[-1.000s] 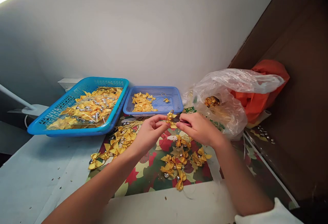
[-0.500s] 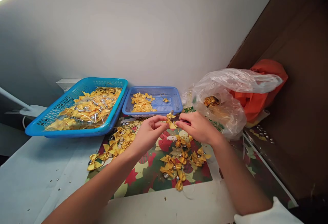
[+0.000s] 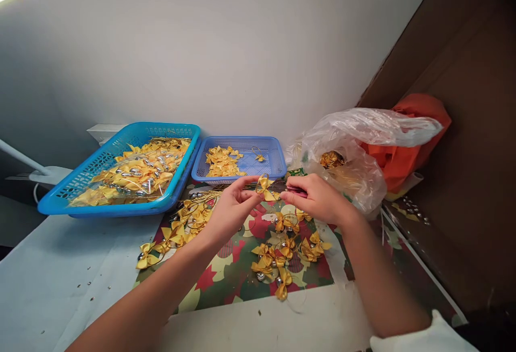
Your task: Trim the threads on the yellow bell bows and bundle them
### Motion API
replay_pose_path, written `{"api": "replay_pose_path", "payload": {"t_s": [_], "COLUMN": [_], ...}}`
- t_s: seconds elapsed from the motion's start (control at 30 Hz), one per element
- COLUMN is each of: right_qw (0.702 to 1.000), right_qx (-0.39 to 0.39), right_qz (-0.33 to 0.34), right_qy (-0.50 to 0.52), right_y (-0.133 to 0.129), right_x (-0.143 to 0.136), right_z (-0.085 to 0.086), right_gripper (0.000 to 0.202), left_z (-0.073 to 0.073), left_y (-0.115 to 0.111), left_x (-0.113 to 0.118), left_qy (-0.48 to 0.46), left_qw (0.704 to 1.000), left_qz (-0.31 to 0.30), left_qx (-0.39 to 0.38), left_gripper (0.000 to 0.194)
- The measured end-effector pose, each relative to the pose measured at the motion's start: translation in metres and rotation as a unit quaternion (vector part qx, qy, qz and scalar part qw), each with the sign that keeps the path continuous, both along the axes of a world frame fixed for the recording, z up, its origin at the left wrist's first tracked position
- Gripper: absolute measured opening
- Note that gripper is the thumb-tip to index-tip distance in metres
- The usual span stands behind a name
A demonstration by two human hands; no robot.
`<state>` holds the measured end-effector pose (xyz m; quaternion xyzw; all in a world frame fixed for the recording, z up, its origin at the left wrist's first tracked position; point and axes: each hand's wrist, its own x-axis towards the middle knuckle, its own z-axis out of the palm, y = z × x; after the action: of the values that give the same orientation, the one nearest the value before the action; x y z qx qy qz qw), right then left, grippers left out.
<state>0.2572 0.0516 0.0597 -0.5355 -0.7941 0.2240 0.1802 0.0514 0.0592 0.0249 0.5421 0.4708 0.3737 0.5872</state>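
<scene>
My left hand (image 3: 230, 201) pinches a gold ribbon bow (image 3: 266, 187) with a looped gold cord between thumb and fingertips. Close to its right, my right hand (image 3: 318, 195) is closed around a small tool with a dark red handle (image 3: 297, 191); most of it is hidden by the fingers, so I cannot tell its exact kind. Below the hands, several finished-looking gold bows with silver bells (image 3: 282, 252) lie on a patterned sheet (image 3: 220, 282). More bows with cords (image 3: 181, 228) lie beneath and left of my left forearm.
A bright blue basket (image 3: 60, 201) of bagged gold bows stands at the left. Behind my hands is a smaller blue basket (image 3: 262, 168) with loose bows. At the right are a clear plastic bag (image 3: 363, 180) and an orange bag (image 3: 393, 161) beside a brown panel (image 3: 463, 180).
The bow in my left hand has turned, and its cord loop shows more clearly. My right hand with the red-handled tool has shifted slightly right, away from the bow.
</scene>
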Motion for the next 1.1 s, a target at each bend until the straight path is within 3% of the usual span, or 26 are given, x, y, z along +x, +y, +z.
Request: {"api": "replay_pose_path", "payload": {"t_s": [0.23, 0.43, 0.5, 0.6, 0.67, 0.8, 0.93, 1.1], "right_qw": [0.999, 0.999, 0.998, 0.993, 0.987, 0.98, 0.977, 0.98], "right_qx": [-0.005, -0.016, -0.02, -0.018, -0.006, 0.008, 0.016, 0.035], "right_qz": [0.038, -0.022, -0.054, -0.103, -0.126, -0.149, -0.159, -0.157], "right_qy": [-0.014, -0.02, -0.019, -0.047, -0.094, -0.13, -0.14, -0.119], "right_y": [-0.003, -0.001, 0.002, 0.011, 0.017, 0.027, 0.031, 0.034], "right_x": [0.001, 0.009, 0.008, -0.001, -0.009, -0.022, -0.027, -0.028], "right_z": [0.007, 0.002, -0.005, -0.022, -0.036, -0.059, -0.073, -0.078], "right_gripper": [0.036, 0.039, 0.043, 0.046, 0.038, 0.006, 0.024, 0.023], "left_z": [0.004, 0.003, 0.002, 0.0, -0.003, -0.01, -0.013, -0.01], "left_y": [-0.004, -0.001, 0.003, 0.007, 0.008, 0.006, 0.003, 0.003], "left_x": [0.001, -0.005, -0.011, -0.019, -0.021, -0.02, -0.021, -0.022], "left_qy": [-0.03, 0.047, 0.131, 0.282, 0.334, 0.347, 0.348, 0.348], "left_qw": [0.999, 0.997, 0.986, 0.941, 0.916, 0.899, 0.893, 0.898], "left_qz": [-0.018, -0.055, -0.076, -0.113, -0.146, -0.213, -0.24, -0.215], "left_qx": [0.02, 0.017, 0.067, 0.147, 0.167, 0.164, 0.156, 0.164], "left_gripper": [0.044, 0.025, 0.017, 0.01, 0.008, 0.016, 0.014, 0.014]}}
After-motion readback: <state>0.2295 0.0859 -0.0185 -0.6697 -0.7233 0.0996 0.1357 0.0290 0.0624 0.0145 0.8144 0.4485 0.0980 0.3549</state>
